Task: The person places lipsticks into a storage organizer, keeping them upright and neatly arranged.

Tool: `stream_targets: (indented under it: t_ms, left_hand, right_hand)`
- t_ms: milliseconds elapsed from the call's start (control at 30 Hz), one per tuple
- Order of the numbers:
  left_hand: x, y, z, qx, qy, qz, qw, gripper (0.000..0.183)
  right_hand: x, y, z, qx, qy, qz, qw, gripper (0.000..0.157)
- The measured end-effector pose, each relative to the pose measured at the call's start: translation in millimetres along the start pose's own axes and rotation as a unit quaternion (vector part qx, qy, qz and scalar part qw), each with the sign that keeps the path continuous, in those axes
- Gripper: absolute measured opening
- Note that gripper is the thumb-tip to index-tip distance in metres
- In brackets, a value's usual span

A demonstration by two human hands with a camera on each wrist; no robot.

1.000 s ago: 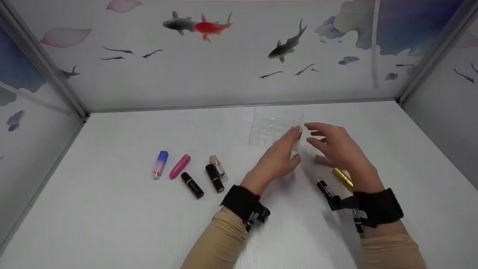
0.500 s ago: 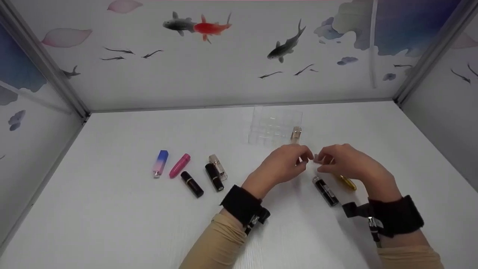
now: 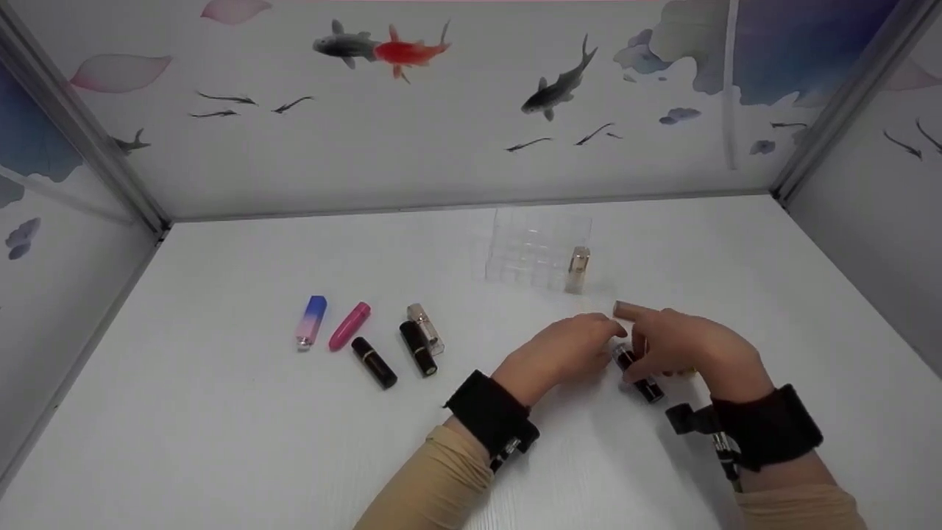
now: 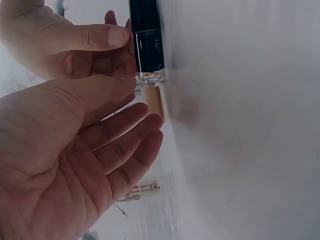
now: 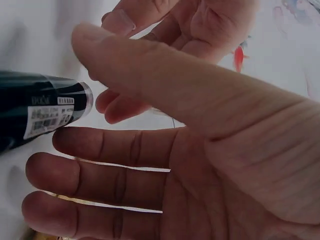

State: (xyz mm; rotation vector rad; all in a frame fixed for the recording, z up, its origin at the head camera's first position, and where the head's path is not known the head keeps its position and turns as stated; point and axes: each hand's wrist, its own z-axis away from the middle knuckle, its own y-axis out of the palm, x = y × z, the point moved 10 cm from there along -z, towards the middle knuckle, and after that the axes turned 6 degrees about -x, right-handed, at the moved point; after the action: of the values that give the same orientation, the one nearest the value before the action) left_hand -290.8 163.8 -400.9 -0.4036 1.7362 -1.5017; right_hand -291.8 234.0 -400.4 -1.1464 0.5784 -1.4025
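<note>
A black lipstick tube (image 3: 647, 386) with a clear end and a barcode label lies on the table between my hands. My right hand (image 3: 684, 342) is over it, thumb and straight fingers on either side of it in the right wrist view. My left hand (image 3: 563, 350) has its relaxed fingertips close to the tube's clear end (image 4: 151, 78), holding nothing. A beige tube (image 3: 627, 310) lies just beyond the right fingers. Below the right hand, a gold tube (image 3: 690, 372) is mostly hidden. A gold-and-clear lipstick (image 3: 579, 261) stands at the right front corner of a clear compartment organizer (image 3: 508, 254).
On the left lie a blue-pink tube (image 3: 312, 322), a pink tube (image 3: 349, 326), a black tube (image 3: 374, 363), and another black tube (image 3: 418, 348) against a clear-capped one (image 3: 423, 324). White printed panels (image 3: 441, 162) enclose the table's back and sides.
My left hand has left the lipstick at the organizer and come back toward the front. Both hands have moved down to the black tube. The beige tube has come into view.
</note>
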Motion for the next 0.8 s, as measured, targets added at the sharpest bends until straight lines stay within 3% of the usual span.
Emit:
stream_targets:
  t_ms: [100,133,333,500,633,800]
  left_hand:
    - [-2.9,3.0,-0.4,0.006,0.012,-0.006,0.9999,0.037]
    - [-3.8,3.6,-0.5,0.007,0.017,-0.010,0.9998,0.036]
    - [-4.8,3.8,-1.9,-0.005,0.039,-0.011,0.9992,0.025]
    - [4.8,-1.0,-2.2,-0.017,0.012,0.025,0.9995,0.024]
    - [15.2,-13.1,0.6,-0.041,-0.015,0.057,0.9974,0.021]
    - [24.2,-36.6,6.7,-0.097,-0.021,0.087,0.9913,0.022]
  right_hand:
    - [-1,6.8,-1,0.011,0.014,-0.004,1.000,0.028]
    - [-1,8.8,-1,0.014,0.015,-0.005,1.000,0.024]
    - [-3,11.4,-7,0.015,0.019,0.000,1.000,0.018]
    - [4,4.4,-10,-0.014,-0.022,0.003,1.000,0.015]
    - [11,-4.0,-10,-0.041,-0.059,-0.012,0.997,0.014]
    - [23,-19.0,-12,-0.096,-0.104,-0.009,0.990,0.014]
